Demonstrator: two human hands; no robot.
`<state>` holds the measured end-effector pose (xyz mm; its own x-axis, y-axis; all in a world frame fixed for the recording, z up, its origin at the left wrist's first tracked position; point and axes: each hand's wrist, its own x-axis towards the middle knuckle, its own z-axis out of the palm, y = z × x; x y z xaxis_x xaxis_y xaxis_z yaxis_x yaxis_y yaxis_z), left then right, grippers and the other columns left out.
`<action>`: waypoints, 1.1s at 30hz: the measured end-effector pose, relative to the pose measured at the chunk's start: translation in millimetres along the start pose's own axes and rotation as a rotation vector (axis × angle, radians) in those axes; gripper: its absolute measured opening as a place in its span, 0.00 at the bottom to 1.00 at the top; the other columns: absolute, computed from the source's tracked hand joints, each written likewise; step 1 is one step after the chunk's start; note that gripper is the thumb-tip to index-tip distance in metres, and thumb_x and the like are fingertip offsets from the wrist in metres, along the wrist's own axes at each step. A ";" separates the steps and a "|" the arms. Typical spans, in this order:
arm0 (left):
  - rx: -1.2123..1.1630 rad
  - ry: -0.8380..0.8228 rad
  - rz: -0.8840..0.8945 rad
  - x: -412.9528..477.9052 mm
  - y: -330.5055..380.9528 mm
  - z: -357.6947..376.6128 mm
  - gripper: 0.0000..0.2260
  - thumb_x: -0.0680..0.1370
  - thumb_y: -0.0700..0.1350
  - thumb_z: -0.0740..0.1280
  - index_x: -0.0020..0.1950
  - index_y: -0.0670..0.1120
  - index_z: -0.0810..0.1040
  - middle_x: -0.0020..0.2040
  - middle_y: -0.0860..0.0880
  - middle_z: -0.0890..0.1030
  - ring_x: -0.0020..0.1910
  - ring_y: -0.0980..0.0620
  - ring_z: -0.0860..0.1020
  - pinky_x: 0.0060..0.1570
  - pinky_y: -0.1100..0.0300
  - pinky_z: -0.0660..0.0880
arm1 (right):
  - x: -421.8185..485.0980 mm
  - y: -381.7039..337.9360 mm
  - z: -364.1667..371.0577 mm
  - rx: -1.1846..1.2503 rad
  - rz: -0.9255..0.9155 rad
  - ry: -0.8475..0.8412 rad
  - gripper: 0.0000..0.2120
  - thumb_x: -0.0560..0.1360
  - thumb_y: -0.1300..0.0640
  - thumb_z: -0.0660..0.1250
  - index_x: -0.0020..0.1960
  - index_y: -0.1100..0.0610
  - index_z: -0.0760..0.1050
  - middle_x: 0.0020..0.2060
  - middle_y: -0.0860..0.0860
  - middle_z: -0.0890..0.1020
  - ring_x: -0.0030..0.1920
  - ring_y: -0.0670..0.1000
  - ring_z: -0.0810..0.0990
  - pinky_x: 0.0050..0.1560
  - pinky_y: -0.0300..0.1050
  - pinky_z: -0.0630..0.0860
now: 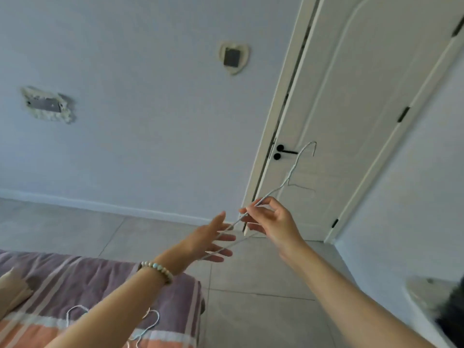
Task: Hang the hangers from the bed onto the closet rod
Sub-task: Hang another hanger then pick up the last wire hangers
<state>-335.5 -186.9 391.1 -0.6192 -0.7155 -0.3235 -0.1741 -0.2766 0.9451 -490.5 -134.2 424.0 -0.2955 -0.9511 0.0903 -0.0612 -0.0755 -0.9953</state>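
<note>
A thin pale wire hanger (292,172) is held up in the air in front of the door, hook pointing up and right. My right hand (271,223) pinches one of its arms between thumb and fingers. My left hand (212,241), with a bead bracelet on the wrist, stretches out flat beside it, fingers straight and spread, touching the hanger's lower wire. On the striped bed (95,282) at the lower left lie more pale wire hangers (150,322), partly hidden behind my left forearm. No closet rod is in sight.
A white door (351,109) with a black handle (285,150) stands shut ahead. Grey tiled floor (251,310) lies between bed and door. A pale rounded object (426,297) sits at the lower right edge. The wall holds two patches.
</note>
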 end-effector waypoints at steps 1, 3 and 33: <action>0.046 -0.063 0.052 -8.2 26.0 15.7 0.24 0.78 0.62 0.49 0.63 0.49 0.73 0.59 0.50 0.79 0.50 0.46 0.82 0.48 0.57 0.78 | -3.7 -26.1 -18.4 -0.031 -0.062 0.053 0.03 0.75 0.63 0.67 0.44 0.58 0.73 0.40 0.53 0.85 0.40 0.49 0.84 0.43 0.40 0.80; 0.124 -0.152 0.173 -22.9 72.6 49.4 0.23 0.78 0.62 0.50 0.60 0.51 0.75 0.56 0.50 0.82 0.49 0.47 0.83 0.49 0.57 0.80 | -15.7 -74.8 -55.9 -0.066 -0.177 0.159 0.04 0.75 0.62 0.67 0.45 0.60 0.72 0.39 0.53 0.85 0.39 0.48 0.84 0.44 0.40 0.79; 0.198 -0.798 0.989 -176.5 281.5 705.4 0.16 0.81 0.52 0.54 0.53 0.44 0.77 0.41 0.47 0.82 0.27 0.48 0.80 0.29 0.62 0.78 | -401.9 -351.2 -557.2 -0.231 -0.783 1.165 0.07 0.77 0.61 0.64 0.55 0.61 0.73 0.38 0.54 0.81 0.31 0.44 0.82 0.34 0.37 0.78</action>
<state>-815.4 314.0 747.1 -0.8223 0.0384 0.5677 0.5518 0.2976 0.7791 -881.4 441.6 757.3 -0.7093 0.1076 0.6967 -0.6911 -0.3010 -0.6571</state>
